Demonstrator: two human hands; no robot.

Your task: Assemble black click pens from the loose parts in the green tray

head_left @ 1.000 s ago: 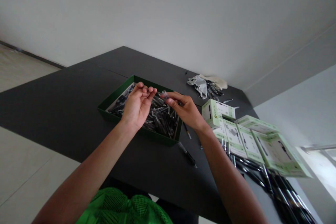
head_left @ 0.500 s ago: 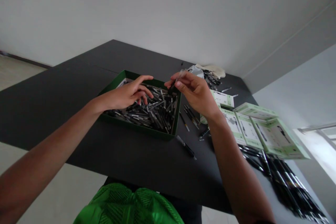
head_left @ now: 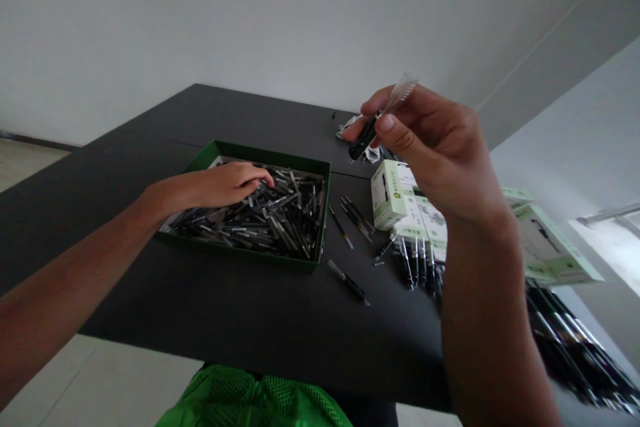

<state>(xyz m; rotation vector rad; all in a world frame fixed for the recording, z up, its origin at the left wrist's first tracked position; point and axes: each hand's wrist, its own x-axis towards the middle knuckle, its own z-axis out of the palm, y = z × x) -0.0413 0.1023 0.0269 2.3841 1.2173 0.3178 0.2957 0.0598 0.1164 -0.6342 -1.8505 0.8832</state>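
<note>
My right hand [head_left: 430,140] is raised above the table and closed on a small bundle of pen barrels [head_left: 370,130], clear at the top with black grips at the lower end. My left hand [head_left: 225,183] lies low over the green box [head_left: 320,213], touching or just above the heap of loose pen parts [head_left: 280,213]. Its fingers look stretched out, but their tips are partly hidden, and I see nothing held in them. In front of the box lies a single pen [head_left: 350,283] with a clear barrel and black grip.
Right of the box lie several thin refills [head_left: 357,219]. A green-and-white pen carton [head_left: 390,197] stands behind them, with open cartons [head_left: 555,243] and a pile of black pens [head_left: 580,347] farther right. Behind my right hand is a crumpled bag [head_left: 371,155]. A wall rises behind the dark table [head_left: 240,320].
My right hand has lifted the pen barrels up and to the right, away from the box. My left hand has dropped lower onto the pen parts. The view has shifted slightly.
</note>
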